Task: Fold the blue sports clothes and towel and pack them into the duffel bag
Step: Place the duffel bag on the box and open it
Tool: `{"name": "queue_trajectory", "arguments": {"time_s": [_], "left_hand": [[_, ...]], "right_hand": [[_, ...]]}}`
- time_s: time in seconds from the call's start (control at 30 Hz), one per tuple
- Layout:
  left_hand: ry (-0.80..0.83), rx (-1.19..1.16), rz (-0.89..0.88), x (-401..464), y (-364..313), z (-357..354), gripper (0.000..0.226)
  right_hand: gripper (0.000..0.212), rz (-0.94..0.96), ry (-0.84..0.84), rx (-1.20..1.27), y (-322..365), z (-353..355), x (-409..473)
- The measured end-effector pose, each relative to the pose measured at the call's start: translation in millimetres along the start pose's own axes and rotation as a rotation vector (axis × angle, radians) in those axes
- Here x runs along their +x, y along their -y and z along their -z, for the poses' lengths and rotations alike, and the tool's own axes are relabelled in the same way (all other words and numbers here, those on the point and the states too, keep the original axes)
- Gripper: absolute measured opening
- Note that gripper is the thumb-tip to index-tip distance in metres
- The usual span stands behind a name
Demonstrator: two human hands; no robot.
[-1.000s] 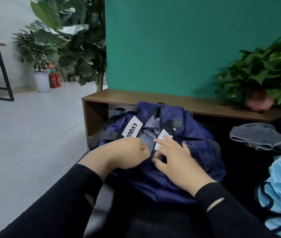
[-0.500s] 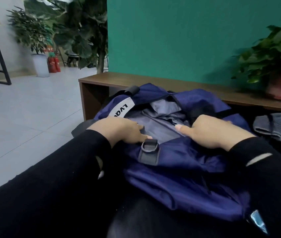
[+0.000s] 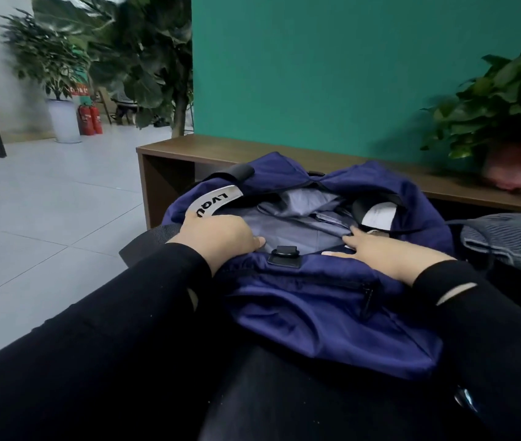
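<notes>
The navy duffel bag (image 3: pixel 332 313) lies in front of me on a dark surface, its top spread open to show grey lining (image 3: pixel 300 230). My left hand (image 3: pixel 217 233) grips the near-left rim of the opening, just below the white label strap (image 3: pixel 214 202). My right hand (image 3: pixel 380 253) holds the near-right rim, thumb on the blue outside and fingers reaching onto the lining. A black buckle tab (image 3: pixel 284 254) sits on the rim between my hands. A grey ribbed towel (image 3: pixel 507 240) lies to the right of the bag. No blue clothes are in view.
A low wooden bench (image 3: pixel 284 154) runs behind the bag along a teal wall, with a potted plant (image 3: pixel 507 122) at its right end. Tiled floor (image 3: pixel 46 202) lies to the left, with large plants, red fire extinguishers (image 3: pixel 90 119) and a table leg further off.
My hands have moved apart along the bag's near rim and the opening is spread wider, showing more grey lining. The blue clothes at the right have left the view.
</notes>
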State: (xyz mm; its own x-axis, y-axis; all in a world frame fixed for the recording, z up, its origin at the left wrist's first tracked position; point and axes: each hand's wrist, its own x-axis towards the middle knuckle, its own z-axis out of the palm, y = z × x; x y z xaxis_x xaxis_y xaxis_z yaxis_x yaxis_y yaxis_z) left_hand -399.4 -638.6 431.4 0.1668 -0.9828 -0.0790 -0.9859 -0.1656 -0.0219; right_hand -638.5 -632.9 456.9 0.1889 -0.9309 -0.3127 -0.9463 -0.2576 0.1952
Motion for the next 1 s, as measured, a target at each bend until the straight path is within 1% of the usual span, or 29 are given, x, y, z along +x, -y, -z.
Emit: {"name": "queue_trajectory", "arguments": {"time_s": [0.03,0.07,0.1,0.2,0.23,0.27,0.3,0.33,0.37,0.4,0.47,0.53,0.57,0.6,0.63,0.7,0.77,0.83,0.9,0.93,1.0], "left_hand": [[0.002,-0.007,0.014,5,1,0,0.068],[-0.004,-0.024,0.028,9,1,0,0.068],[-0.014,-0.039,0.039,12,1,0,0.067],[-0.083,-0.088,0.056,16,-3,0,0.061],[-0.124,-0.105,0.051,16,-3,-1,0.057],[-0.175,-0.132,0.040,16,-2,-2,0.055],[-0.249,-0.161,0.014,15,-1,-3,0.055],[-0.346,-0.189,-0.027,13,0,-3,0.055],[-0.465,-0.222,-0.079,8,-1,0,0.053],[-0.591,-0.266,-0.135,1,-3,5,0.050],[-0.801,-0.360,-0.249,-22,-13,15,0.044],[-0.932,-0.396,-0.364,-52,-28,17,0.042],[-0.954,-0.393,-0.418,-66,-38,13,0.041],[-0.948,-0.387,-0.456,-79,-47,8,0.038],[-0.927,-0.399,-0.477,-92,-55,2,0.035],[-0.860,-0.553,-0.503,-119,-69,-8,0.033],[-0.726,-0.793,-0.463,-152,-84,-15,0.028],[-0.557,-0.943,-0.378,-188,-95,-25,0.018],[-0.425,-1.008,-0.342,-221,-103,-34,0.012],[-0.391,-1.023,-0.341,-237,-108,-36,0.011],[-0.348,-1.037,-0.361,-267,-120,-37,0.008]], "right_hand": [[0.066,0.011,-0.055,0.030,1,0,9],[0.061,0.031,-0.106,0.079,-1,0,16],[0.060,0.022,-0.123,0.093,-3,0,20],[0.061,0.088,-0.150,0.171,-11,3,40],[0.064,0.111,-0.166,0.168,-11,1,43],[0.077,0.138,-0.193,0.198,-13,-1,48],[0.095,0.123,-0.257,0.299,-16,-2,49],[0.101,0.119,-0.340,0.413,-19,-5,52],[0.089,0.115,-0.411,0.494,-19,-7,50],[0.072,0.116,-0.482,0.526,-19,-7,45],[0.048,0.054,-0.677,0.518,-14,-1,29],[0.036,-0.006,-0.865,0.501,-1,3,2],[0.034,0.007,-0.949,0.490,8,2,-11],[0.032,0.039,-1.027,0.484,18,-3,-25],[0.031,0.069,-1.069,0.511,28,-12,-39],[0.035,0.113,-1.086,0.592,44,-33,-70],[0.038,0.129,-1.007,0.646,49,-56,-99],[0.038,0.131,-0.887,0.675,50,-78,-131],[0.042,0.119,-0.795,0.729,48,-98,-163],[0.041,0.113,-0.769,0.750,46,-106,-180],[0.032,0.095,-0.754,0.767,41,-118,-216]]}}
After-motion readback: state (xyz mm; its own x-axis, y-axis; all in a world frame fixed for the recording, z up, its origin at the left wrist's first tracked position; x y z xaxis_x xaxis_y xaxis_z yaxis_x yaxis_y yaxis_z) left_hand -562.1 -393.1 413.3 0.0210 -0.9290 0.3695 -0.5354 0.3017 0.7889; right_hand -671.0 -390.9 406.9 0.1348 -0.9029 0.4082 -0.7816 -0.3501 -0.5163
